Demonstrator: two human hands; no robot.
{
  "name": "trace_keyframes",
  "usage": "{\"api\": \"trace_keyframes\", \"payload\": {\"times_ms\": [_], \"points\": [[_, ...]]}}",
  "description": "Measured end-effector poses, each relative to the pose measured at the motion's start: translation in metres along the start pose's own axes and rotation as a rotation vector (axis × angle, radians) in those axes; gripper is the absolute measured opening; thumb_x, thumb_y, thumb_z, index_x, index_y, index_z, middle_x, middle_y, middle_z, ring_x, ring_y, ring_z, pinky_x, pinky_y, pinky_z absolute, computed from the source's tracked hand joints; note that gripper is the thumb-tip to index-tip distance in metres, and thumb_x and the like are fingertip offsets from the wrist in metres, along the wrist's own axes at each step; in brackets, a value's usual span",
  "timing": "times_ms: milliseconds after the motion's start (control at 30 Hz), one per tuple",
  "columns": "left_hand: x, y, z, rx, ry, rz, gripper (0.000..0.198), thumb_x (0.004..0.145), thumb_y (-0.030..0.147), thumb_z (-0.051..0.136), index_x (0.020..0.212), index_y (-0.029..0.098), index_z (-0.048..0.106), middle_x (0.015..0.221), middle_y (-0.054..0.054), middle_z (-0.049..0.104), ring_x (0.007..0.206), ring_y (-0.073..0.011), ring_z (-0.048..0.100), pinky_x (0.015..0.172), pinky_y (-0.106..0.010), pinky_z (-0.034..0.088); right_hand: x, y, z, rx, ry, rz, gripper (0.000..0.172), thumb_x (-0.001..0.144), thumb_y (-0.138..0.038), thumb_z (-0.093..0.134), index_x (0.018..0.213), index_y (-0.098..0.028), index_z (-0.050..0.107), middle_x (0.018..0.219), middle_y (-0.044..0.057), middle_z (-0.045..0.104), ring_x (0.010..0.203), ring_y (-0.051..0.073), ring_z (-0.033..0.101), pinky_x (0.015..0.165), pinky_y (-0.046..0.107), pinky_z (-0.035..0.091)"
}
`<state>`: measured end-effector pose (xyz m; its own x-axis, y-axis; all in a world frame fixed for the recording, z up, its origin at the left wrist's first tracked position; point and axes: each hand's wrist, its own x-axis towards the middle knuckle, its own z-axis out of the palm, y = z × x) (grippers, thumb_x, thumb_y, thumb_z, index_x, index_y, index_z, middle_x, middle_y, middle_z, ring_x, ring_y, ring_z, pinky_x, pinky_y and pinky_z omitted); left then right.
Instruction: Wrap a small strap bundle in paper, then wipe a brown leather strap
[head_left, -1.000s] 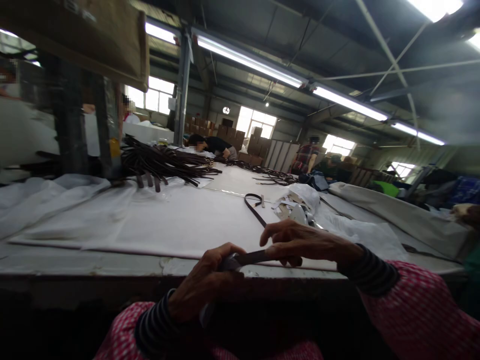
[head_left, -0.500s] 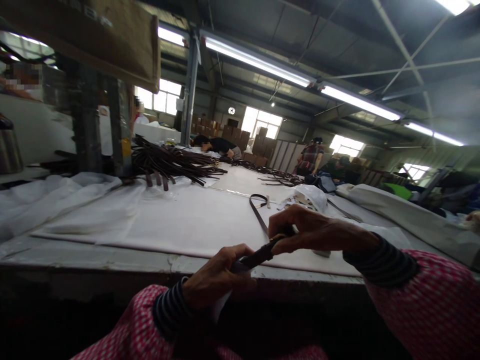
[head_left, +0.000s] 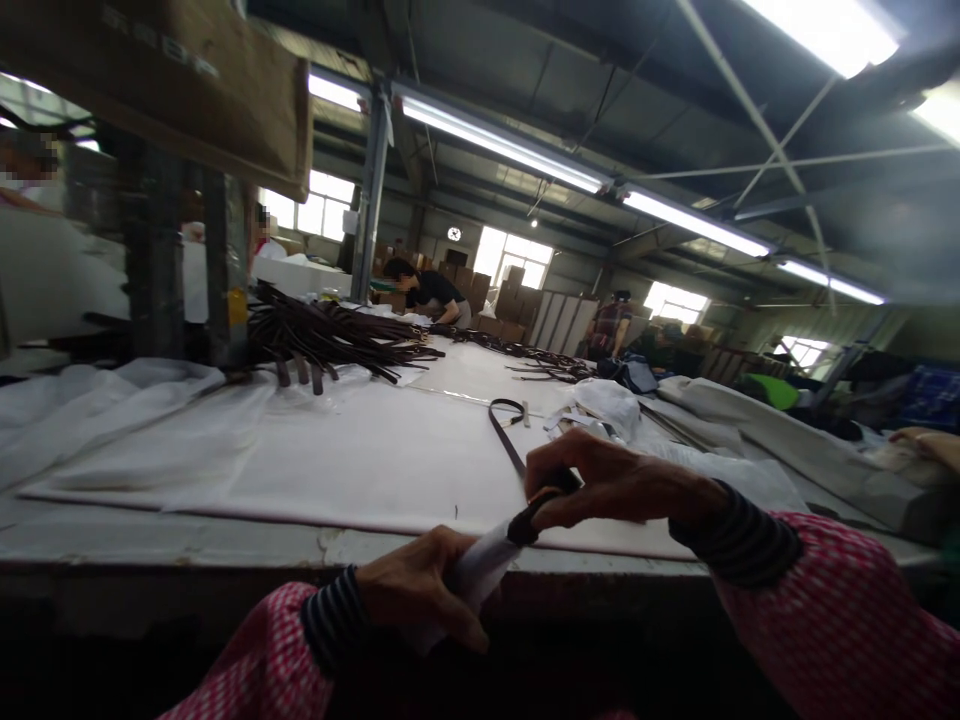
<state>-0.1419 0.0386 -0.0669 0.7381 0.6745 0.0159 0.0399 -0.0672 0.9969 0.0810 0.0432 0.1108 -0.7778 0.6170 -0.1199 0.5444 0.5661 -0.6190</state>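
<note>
My right hand (head_left: 596, 485) is closed on a dark leather strap (head_left: 523, 524), thumb and fingers pinching it just above the table's front edge. Below and left of it, my left hand (head_left: 420, 585) grips a white cloth (head_left: 484, 568) wrapped about the strap's lower stretch, which the cloth hides. Beyond my right hand a dark strap length (head_left: 506, 445) lies on the white table top and curls into a loop; whether it joins the held piece is hidden behind the fingers. A small pale strip (head_left: 526, 414) lies beside that loop.
A heap of dark straps (head_left: 322, 335) lies at the back left, with more straps (head_left: 551, 365) further along. Clear plastic (head_left: 600, 405) and a pale sheet (head_left: 750, 425) are on the right. A brown bag (head_left: 217, 100) hangs upper left. Other people work beyond the table.
The white cloth now covers the strap between my hands, where dark strap was bare before. My left hand's fingers have shifted around the cloth. The view has turned slightly right.
</note>
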Motion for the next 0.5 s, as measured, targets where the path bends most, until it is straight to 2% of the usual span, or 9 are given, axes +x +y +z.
{"api": "trace_keyframes", "payload": {"times_ms": [100,233,367,500], "points": [[0.005,-0.015,0.005,-0.104,-0.011,-0.04,0.031,0.058,0.034,0.09,0.07,0.014,0.07,0.053,0.003,0.058,0.043,-0.0097,0.048,0.041,-0.02,0.038,0.0,0.0,0.001,-0.023,-0.002,-0.013,0.04,0.081,-0.052,0.078,0.087,-0.012,0.073,0.068,-0.003,0.057,0.064,0.011,0.047,0.058,0.022,0.037],[0.008,-0.008,0.017,-0.21,-0.012,0.007,0.028,0.059,0.033,0.088,0.065,0.014,0.068,0.045,0.003,0.055,0.034,-0.0085,0.042,0.033,-0.019,0.032,0.007,0.002,0.008,-0.035,-0.015,-0.041,0.044,0.08,-0.054,0.079,0.089,-0.011,0.073,0.069,-0.003,0.058,0.063,0.01,0.047,0.056,0.021,0.036],[0.005,0.004,0.021,-0.128,0.061,0.058,0.034,0.07,0.039,0.082,0.06,0.015,0.06,0.044,0.005,0.048,0.035,-0.006,0.035,0.035,-0.021,0.022,0.008,0.004,0.007,0.022,-0.058,-0.028,0.042,0.083,-0.052,0.076,0.094,-0.012,0.074,0.073,-0.001,0.062,0.066,0.011,0.05,0.057,0.022,0.037],[-0.005,0.001,0.013,-0.008,0.145,0.055,0.037,0.078,0.042,0.078,0.066,0.017,0.053,0.049,0.006,0.043,0.043,-0.0052,0.032,0.041,-0.022,0.018,-0.01,0.007,-0.01,-0.026,-0.087,0.066,0.039,0.089,-0.05,0.071,0.097,-0.012,0.075,0.073,-0.001,0.062,0.067,0.011,0.052,0.058,0.023,0.036]]}}
